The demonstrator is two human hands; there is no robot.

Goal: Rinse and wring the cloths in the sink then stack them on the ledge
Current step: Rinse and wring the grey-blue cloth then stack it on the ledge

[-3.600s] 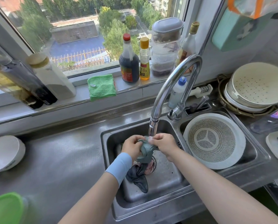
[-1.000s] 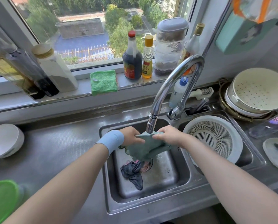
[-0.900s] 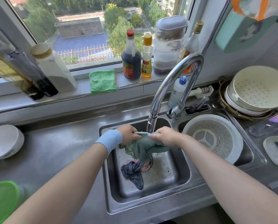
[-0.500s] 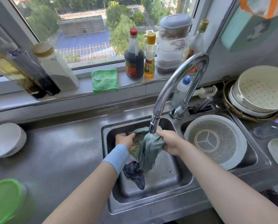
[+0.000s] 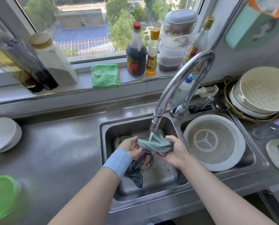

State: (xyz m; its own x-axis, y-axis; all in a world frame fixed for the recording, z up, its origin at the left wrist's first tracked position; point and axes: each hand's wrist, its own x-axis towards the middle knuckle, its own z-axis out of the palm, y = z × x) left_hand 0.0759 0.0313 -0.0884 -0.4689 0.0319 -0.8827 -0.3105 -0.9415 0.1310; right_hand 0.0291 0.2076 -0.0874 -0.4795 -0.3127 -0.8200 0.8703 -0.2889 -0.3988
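I held the teal cloth (image 5: 155, 145) sideways under the tap (image 5: 155, 123), my left hand (image 5: 130, 146) pinching one end and my right hand (image 5: 174, 152) curled round the other.

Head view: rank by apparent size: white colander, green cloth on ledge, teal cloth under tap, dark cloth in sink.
1. white colander
2. green cloth
3 and 4. teal cloth and dark cloth: too close to rank. The teal one is bunched up, and the dark one is partly hidden by the wristband.
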